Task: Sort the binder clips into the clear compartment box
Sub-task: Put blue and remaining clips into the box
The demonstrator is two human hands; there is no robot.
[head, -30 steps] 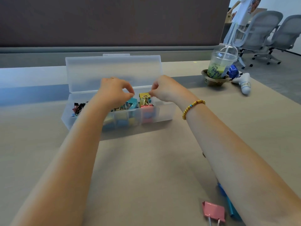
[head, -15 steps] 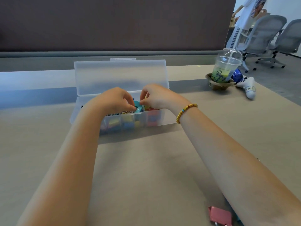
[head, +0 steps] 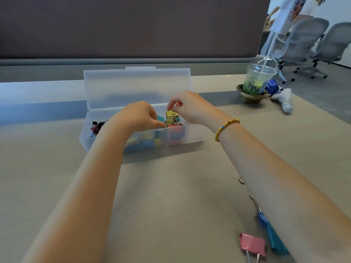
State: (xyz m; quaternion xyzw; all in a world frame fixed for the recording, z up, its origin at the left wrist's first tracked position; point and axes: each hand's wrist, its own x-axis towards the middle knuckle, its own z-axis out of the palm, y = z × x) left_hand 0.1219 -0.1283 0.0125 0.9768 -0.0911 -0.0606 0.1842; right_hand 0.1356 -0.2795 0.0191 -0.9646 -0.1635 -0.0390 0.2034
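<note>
The clear compartment box (head: 193, 134) lies at the table's centre with its lid standing open behind it. Several coloured binder clips fill its compartments, small dark ones (head: 96, 127) at the left end. My left hand (head: 137, 116) reaches into the middle compartments, its curled fingers pinching a teal clip (head: 160, 118). My right hand (head: 187, 107) hovers over the box's right part, thumb and fingertips pinched together at the top of an upright yellow clip (head: 171, 118); whether they hold it is unclear. A pink clip (head: 252, 243) and a blue clip (head: 263, 220) lie near me, partly under my right forearm.
A lidded drink cup (head: 259, 76) in a cardboard holder stands at the back right, with a white and blue object (head: 284, 101) beside it. A dark partition runs along the table's far side. Office chairs (head: 303, 40) and a person stand beyond the right edge.
Both hands met over the teal clip half a second ago. My right hand has since lifted up and to the right, above the yellow clip. The view shifted slightly.
</note>
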